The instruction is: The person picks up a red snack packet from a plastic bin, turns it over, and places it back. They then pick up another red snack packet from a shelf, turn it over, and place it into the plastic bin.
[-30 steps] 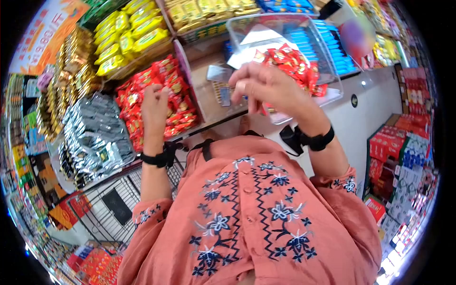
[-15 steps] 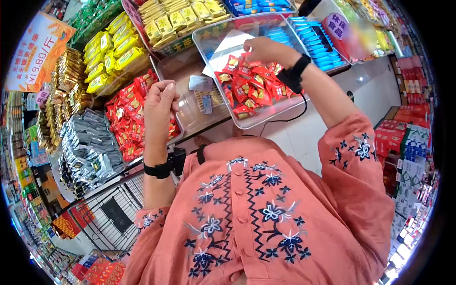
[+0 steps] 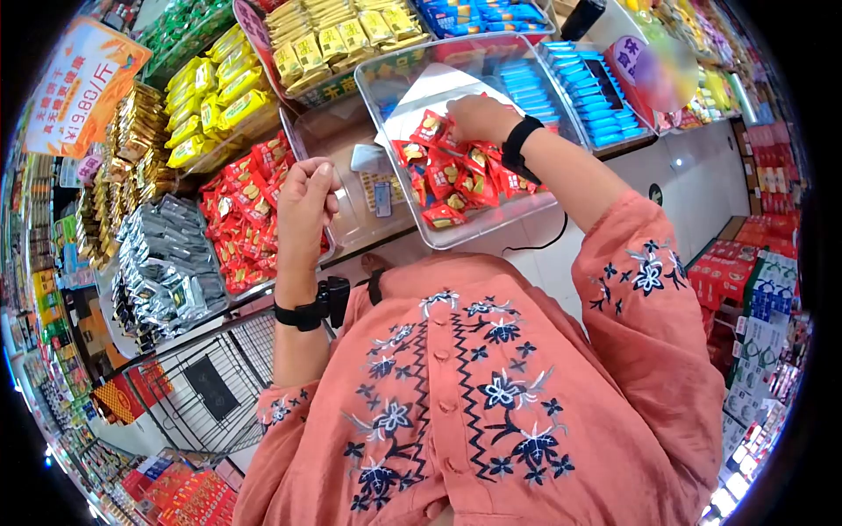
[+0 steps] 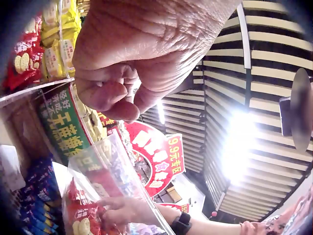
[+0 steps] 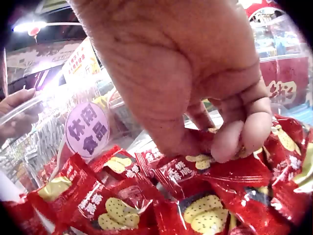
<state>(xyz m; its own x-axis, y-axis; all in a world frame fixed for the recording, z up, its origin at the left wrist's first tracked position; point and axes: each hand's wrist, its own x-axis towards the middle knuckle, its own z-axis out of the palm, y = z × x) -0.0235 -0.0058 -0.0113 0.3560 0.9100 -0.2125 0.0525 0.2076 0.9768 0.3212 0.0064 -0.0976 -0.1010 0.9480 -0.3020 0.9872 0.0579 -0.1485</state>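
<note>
My right hand [image 3: 481, 118] is down in a clear plastic bin [image 3: 421, 230] at its back half. Its bent fingers and thumb pinch at a red snack packet [image 5: 195, 137] among several loose red packets [image 5: 117, 213] printed with yellow oval biscuits. In the left wrist view the same hand reaches over the bin's wall onto the packets. My left hand [image 3: 307, 193] hovers in front of a second bin of red packets [image 3: 241, 210], fingers loosely curled with nothing in them. The left wrist view has it close up, thumb near the fingertips.
Between the bins lies a display well [image 3: 333, 131] holding a small white item [image 3: 367, 158]. Yellow packs [image 3: 237, 110], silver packets [image 3: 167, 263] and blue packets [image 3: 592, 92] surround them. A wire shopping cart [image 3: 210, 359] stands at lower left; a black cable [image 3: 544, 244] hangs below the clear bin.
My right hand has gone from the bin's near left side to its back, then lower into the packets. The packets lie more spread out. My left hand has shifted slightly right, off the second bin.
</note>
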